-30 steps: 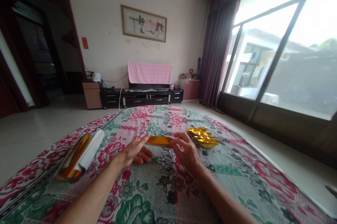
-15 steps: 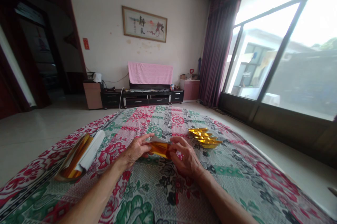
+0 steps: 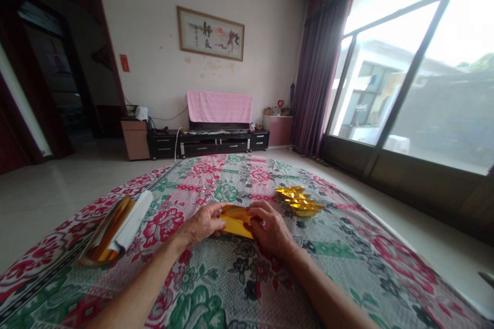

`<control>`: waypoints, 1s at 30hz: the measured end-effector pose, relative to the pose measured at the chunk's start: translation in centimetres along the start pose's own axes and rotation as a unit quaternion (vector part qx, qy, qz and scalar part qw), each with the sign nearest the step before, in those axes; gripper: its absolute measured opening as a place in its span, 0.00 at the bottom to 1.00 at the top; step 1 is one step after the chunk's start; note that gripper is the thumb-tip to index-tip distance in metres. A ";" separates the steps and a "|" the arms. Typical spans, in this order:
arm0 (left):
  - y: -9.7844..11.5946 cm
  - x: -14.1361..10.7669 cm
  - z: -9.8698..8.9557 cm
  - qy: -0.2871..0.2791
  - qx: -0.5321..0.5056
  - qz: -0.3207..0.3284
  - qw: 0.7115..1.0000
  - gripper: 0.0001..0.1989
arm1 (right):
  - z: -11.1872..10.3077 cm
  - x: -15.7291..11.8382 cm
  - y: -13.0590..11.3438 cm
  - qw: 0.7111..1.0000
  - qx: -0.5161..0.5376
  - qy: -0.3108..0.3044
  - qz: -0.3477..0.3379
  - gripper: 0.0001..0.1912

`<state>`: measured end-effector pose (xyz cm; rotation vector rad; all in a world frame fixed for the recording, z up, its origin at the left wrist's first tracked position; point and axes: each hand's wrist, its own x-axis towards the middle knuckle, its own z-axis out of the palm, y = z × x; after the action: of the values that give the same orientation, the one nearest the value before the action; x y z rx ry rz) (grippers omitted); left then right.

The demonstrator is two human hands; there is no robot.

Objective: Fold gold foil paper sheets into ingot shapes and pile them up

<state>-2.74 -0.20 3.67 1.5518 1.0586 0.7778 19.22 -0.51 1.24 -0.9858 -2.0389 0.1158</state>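
Between my hands is a sheet of gold foil paper [image 3: 238, 224], partly folded, held above the flowered tablecloth [image 3: 200, 272]. My left hand [image 3: 204, 225] pinches its left end, thumb on the near side. The right end is gripped by my right hand [image 3: 267, 226], whose fingers curl over the upper edge and hide that corner. Just beyond my right hand lies a row of folded gold paper ingots [image 3: 299, 201], nested against one another. To the left rests a bundle of gold and white paper sheets [image 3: 118, 231], partly curled.
The cloth covers a round-edged table. Past it stand a low black TV cabinet [image 3: 216, 143] and a television draped with a pink cloth [image 3: 219, 106]. A large window [image 3: 386, 87] and a purple curtain [image 3: 314, 71] are at the right.
The gold paper has tilted so more of its bright face shows, and its upper flap sits differently. My left fingers have drawn in, the thumb coming over the near side.
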 end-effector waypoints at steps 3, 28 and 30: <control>-0.2 0.2 0.2 0.013 0.008 -0.002 1.000 0.27 | -0.4 0.1 0.0 0.998 -0.057 0.012 -0.004 0.13; -0.5 0.8 0.7 0.086 0.039 -0.061 0.994 0.30 | -0.2 -0.2 -3.1 0.980 -0.106 -0.123 -0.116 0.08; -0.3 0.7 0.1 0.091 0.133 -0.037 0.986 0.27 | -0.1 -0.2 -3.0 0.980 -0.100 -0.131 -0.115 0.08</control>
<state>-2.45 0.45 3.34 1.6763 1.3924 0.7602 17.54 -2.73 2.38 -0.8833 -2.4298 -0.0900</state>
